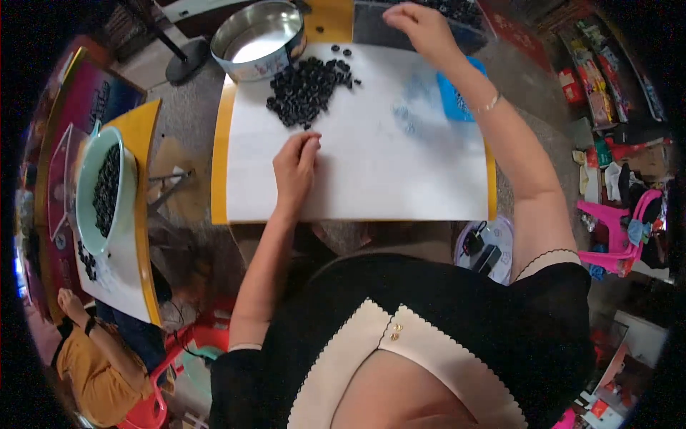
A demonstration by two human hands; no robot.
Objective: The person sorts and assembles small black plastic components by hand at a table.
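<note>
A heap of small black round parts [304, 89] lies on the white tabletop [364, 182]. My left hand [294, 170] is just in front of the heap, fingers curled and thumb pressed to them. Whatever they pinch is too small to make out. Stretched out to the far right, my right hand [423, 32] hangs over the near side of a dark container [382, 28], which holds more dark pieces at its right. Its fingers are bent together, and I cannot see what is between them. Below its forearm sits a blue tray [450, 96] with small pale pieces, partly covered by the arm.
A round metal tin [236, 69] stands at the table's far left corner. On a second table at left is a pale green basin [87, 214] of black parts, with a person in an orange top [107, 372] beside it. Pink plastic stools [611, 229] stand at right.
</note>
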